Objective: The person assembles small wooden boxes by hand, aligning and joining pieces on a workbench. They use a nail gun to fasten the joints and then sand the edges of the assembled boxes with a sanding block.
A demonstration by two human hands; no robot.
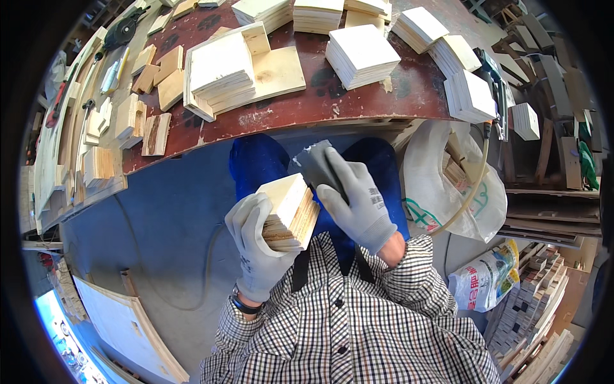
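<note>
Holding a small stack of square plywood pieces (pixel 291 212) in the left hand (pixel 259 246), the person has a grip clenched around its lower and left side, fingers wrapped under the bottom edges and thumb against the near face, so the stack sits tilted in front of the chest, just below the bench edge. The right hand (pixel 358 198), at about three o'clock from the stack and touching its right edge, is closed on a grey sanding pad (pixel 316 163), whose upper end pokes out toward twelve o'clock; its exact nature is hard to tell. Both hands wear grey work gloves. To do this well, I would judge that the left grip should keep the pieces squeezed flush so their edges stay aligned as one face, while the right hand draws the pad along the edges with even pressure and flat contact, not rocking over the corners. Loosening the squeeze could let the thin pieces fan out or slip. Beyond the hands, at twelve o'clock, the dark red bench (pixel 384 96) carries more stacks of cut squares (pixel 361 54) and a shallow plywood tray (pixel 275 73) holding another pile. At three o'clock hangs a white sack (pixel 435 166) with a pale hose (pixel 476 182) crossing it.
</note>
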